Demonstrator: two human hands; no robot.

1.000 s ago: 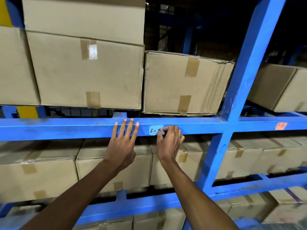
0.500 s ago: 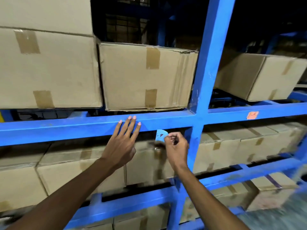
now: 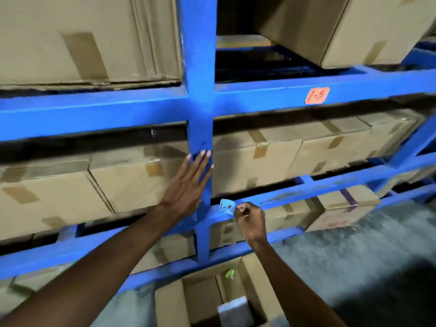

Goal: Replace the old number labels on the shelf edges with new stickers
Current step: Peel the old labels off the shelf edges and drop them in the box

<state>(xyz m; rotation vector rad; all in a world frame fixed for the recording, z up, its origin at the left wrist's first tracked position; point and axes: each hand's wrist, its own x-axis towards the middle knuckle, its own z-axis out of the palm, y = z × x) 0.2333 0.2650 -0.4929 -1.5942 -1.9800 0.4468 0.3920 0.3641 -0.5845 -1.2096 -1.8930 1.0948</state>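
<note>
**A:** Status check. Your right hand (image 3: pixel 251 223) has its fingers (image 3: pixel 240 210) pinched on one edge of the small pale-blue paper label with "1-4" handwritten on it (image 3: pixel 227 207). It's off the rack, curling free in the air in front of the lower blue steel shelf beam (image 3: pixel 330 192). Edge pinch makes sense: keeps the sticky back off your skin.

**B:** And the left?

**A:** Your left hand (image 3: pixel 188 187) lies flat on the blue steel upright post (image 3: pixel 200 67), fingers spread, gripping nothing. Looks like a brace while you lean down, my read only.

**B:** Where does the peeled one go?

**A:** Likely the open brown cardboard box on the floor (image 3: pixel 247 277) just below your right hand. There's a small green scrap (image 3: pixel 229 273) in it and a pale pack (image 3: pixel 232 310) lower down, too blurred to identify. I'd guess it's your scrap bin, maybe supply too.

**B:** Remaining work?

**A:** The orange rectangular sticker marked "1-5" (image 3: pixel 316 95) sits on the upper blue shelf beam (image 3: pixel 259 97), right of the post. Can't tell if it counts as old or new. The same beam left of the post shows no label, so that bay probably needs a fresh sticker next. Watch the curl: the label could fold onto itself or your fingers on release.
</note>
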